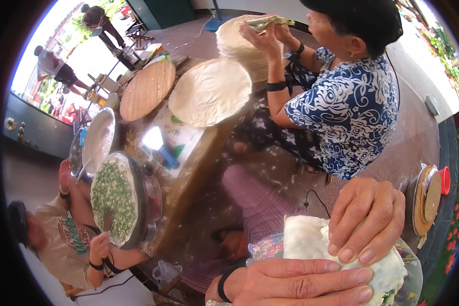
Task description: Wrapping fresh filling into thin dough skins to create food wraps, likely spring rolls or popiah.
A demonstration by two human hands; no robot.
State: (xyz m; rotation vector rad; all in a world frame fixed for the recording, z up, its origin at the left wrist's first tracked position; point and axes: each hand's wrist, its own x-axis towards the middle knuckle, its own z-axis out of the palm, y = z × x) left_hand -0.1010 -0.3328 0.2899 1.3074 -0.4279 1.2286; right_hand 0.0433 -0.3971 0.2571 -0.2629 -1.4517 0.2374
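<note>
A folded flatbread (306, 237) of pale, thin dough lies over a flower-patterned cloth (266, 246) on my lap. Chopped green filling (388, 297) shows at its lower right end. My left hand (302, 281), with a black band at the wrist, lies flat across the near side of the bread, fingers pointing right. From above, my right hand (367, 222) presses its bent fingers onto the upper side. Both hands grip the bread; their thumbs are hidden. Purple pleated trousers (256, 191) stretch out beyond it.
A co-worker (340, 111) holds another folded flatbread (271, 22) above a flatbread stack (233, 40). Another person (61, 237) works at a round griddle (137, 225) with green-topped dough (113, 195). The wooden table (191, 179) carries a dough sheet (210, 91), a round board (149, 90) and a bowl (99, 137).
</note>
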